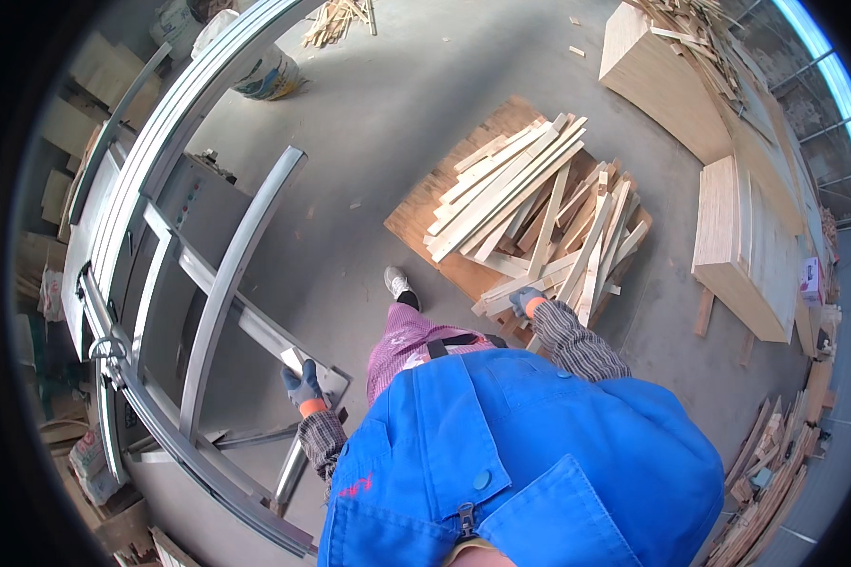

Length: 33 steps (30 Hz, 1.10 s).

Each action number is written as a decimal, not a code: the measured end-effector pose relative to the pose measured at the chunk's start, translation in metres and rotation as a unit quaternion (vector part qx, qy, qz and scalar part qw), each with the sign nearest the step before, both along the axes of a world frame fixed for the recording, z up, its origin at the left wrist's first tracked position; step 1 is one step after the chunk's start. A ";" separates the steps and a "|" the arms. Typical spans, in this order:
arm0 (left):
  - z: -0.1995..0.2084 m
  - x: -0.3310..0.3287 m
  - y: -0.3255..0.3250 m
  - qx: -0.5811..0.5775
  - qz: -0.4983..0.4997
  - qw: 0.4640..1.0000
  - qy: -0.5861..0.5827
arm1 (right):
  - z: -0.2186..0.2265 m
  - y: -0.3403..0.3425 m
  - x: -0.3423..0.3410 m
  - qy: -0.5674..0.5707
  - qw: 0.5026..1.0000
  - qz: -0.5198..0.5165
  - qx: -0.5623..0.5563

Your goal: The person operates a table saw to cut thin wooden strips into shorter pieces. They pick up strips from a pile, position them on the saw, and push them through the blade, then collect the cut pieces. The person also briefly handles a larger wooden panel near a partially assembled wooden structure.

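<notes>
My left hand (303, 387), in a grey glove with an orange cuff, is at the near end of a metal rail (255, 333). Between its thumb and fingers shows a short pale piece (294, 360), which looks like wood. Ahead and to the right, a heap of pale wood strips (511, 180) lies crosswise on a brown board (421, 210). My right hand (526, 301), gloved the same way, reaches to the heap's near edge. Its fingers are closed around the end of a wood strip (496, 300); the fingertips are partly hidden.
A metal-framed machine with a curved-looking beam (246, 274) fills the left side. Stacked plywood sheets (742, 250) stand at the right, with loose strips (700, 38) on top. More scrap wood (771, 463) lies at the lower right. A sack-like bin (267, 76) stands far left.
</notes>
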<state>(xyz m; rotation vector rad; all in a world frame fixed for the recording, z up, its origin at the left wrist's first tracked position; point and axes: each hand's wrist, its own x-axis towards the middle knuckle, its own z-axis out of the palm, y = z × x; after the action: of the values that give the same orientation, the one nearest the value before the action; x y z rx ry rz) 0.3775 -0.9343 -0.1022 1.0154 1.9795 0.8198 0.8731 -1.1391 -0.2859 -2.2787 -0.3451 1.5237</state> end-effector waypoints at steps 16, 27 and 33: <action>0.004 0.152 0.366 0.117 -0.286 0.950 0.054 | -0.023 0.148 0.040 -0.160 0.907 0.388 0.032; -0.014 0.205 0.445 -0.084 -0.260 0.955 0.113 | -0.045 0.323 0.130 -0.117 0.912 0.391 -0.039; -0.076 0.169 0.489 -0.238 -0.253 0.936 0.056 | -0.141 0.410 0.225 -0.125 0.919 0.367 -0.076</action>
<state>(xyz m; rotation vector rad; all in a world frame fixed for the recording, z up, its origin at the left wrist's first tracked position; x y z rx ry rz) 0.5466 -0.4452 -0.1783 1.2057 1.7565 -0.0039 1.0983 -0.7290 -0.4274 -2.6288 -1.3203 1.5964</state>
